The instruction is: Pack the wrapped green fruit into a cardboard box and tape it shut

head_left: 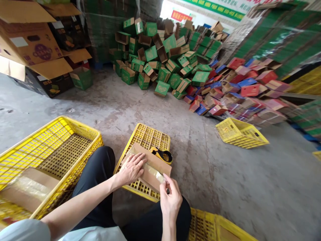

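The left hand (131,169) is open, palm down and fingers extended, bearing on the left part of the flat carton (150,155). The right hand (172,197) is closed in a thumb-and-forefinger pinch on the near right end of the tape strip (153,172).

The carton lies flat on the upturned yellow crate (154,134), which serves as the landmark. The carton's long axis runs diagonally across the crate, from far left to near right; one short end points far left, the other near right, reaching the crate's right edge. The tape strip follows this long axis along the carton's upper face.

Positions relative to the upturned crate:
- Tape dispenser (162,154), yellow and black: on its right side, just beyond the carton.
- Open yellow crate (82,124): to its left, containing a second taped carton (37,187).
- Lower yellow crate (204,222): nearer the person, to the right, partly out of view.
- Far yellow crate (230,132): well apart, right, on the floor (195,160).
- Green cartons (151,53): in a heap beyond it.
- Red and blue cartons (250,90): in a heap beyond it and right.
- Large brown cartons (32,36): far left.
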Available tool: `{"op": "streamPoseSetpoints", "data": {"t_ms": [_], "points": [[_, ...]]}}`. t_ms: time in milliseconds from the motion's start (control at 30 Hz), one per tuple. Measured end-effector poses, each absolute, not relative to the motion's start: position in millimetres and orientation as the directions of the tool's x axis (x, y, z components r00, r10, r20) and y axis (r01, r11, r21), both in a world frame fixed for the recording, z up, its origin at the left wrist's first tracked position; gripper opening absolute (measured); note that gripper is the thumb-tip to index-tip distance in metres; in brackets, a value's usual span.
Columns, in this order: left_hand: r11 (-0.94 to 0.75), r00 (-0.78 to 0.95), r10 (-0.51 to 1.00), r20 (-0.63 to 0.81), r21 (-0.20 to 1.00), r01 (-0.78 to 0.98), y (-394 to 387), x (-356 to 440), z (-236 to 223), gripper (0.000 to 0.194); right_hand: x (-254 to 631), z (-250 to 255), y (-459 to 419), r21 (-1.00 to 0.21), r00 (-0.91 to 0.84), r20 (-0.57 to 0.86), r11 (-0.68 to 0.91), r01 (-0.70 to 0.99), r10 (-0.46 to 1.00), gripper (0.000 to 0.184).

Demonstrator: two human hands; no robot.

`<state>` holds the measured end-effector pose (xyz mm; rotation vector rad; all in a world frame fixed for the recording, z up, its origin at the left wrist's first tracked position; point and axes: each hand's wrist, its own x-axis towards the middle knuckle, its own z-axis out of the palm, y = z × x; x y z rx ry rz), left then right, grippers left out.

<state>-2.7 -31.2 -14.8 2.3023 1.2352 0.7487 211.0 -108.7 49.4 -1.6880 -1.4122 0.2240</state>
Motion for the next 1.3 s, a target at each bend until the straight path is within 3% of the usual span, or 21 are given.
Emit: {"op": "streamPoseSetpoints", "data": {"t_ms": [167, 267, 400, 633, 900, 1067, 1300], "points": [[-0.526, 0.472, 0.842, 0.261, 0.589, 0.613, -33.4, -3.0, -16.1, 0.061, 222.7, 27.3, -105.2, -0.793, 0.41, 0.244, -0.062, 0.606, 0.879, 0.056], [-0.525, 0.477, 0.841, 0.256, 0.596, 0.607, -35.1, -2.5, -19.4, 0.063, 235.6, 14.3, -107.8, -0.755, 0.449, 0.183, -0.167, 0.634, 0.875, 0.068], [-0.522, 0.475, 0.842, 0.256, 0.608, 0.598, -35.0, -1.9, -22.7, 0.064, 237.8, 17.1, -109.4, -0.669, 0.426, 0.2, -0.195, 0.717, 0.882, 0.056], [-0.533, 0.473, 0.84, 0.266, 0.571, 0.625, -33.1, -1.6, -29.5, 0.066, 184.6, 29.7, -104.7, -0.662, 0.198, 0.336, 0.081, 0.745, 0.921, 0.038], [-0.572, 0.49, 0.819, 0.299, 0.351, 0.741, -34.8, -0.8, -28.1, 0.061, 163.7, 16.2, -116.0, -0.526, 0.092, 0.526, 0.238, 0.817, 0.846, 0.03], [-0.574, 0.501, 0.809, 0.307, 0.234, 0.784, -35.4, -1.2, -25.8, 0.059, 168.8, 19.7, -119.9, -0.546, 0.101, 0.563, 0.278, 0.79, 0.82, 0.021], [-0.58, 0.499, 0.801, 0.331, 0.224, 0.783, -34.4, -1.5, -27.6, 0.061, 181.9, 29.8, -119.8, -0.596, 0.132, 0.544, 0.271, 0.756, 0.828, 0.021]]}}
